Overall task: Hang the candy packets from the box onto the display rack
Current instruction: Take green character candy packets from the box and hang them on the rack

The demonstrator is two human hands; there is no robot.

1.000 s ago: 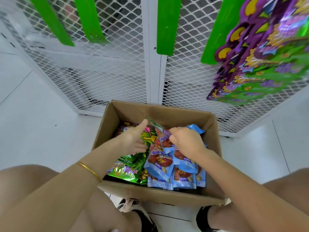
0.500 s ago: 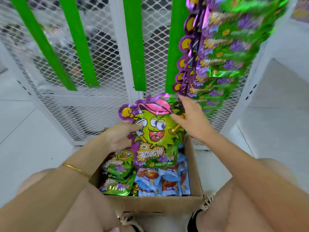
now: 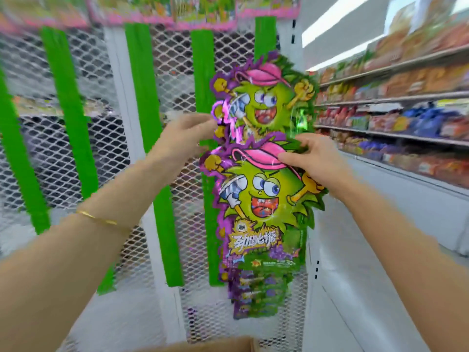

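Reaching across the white wire-mesh display rack [image 3: 121,97], the left hand [image 3: 185,138] lays extended, closed-up fingers at the edge of a hung green cartoon packet [image 3: 266,102]; grip indistinct through blur. Before the rack's right side, the green-and-purple foil candy packet [image 3: 264,199] is pinched at its pink-capped top by the right hand [image 3: 312,161].

I see stocked store shelves [image 3: 396,97] at 3 o'clock, their goods blurred. Long ceiling lights [image 3: 337,24] glow at 1 o'clock. A white base panel [image 3: 406,199] runs below the shelves toward 4 o'clock.
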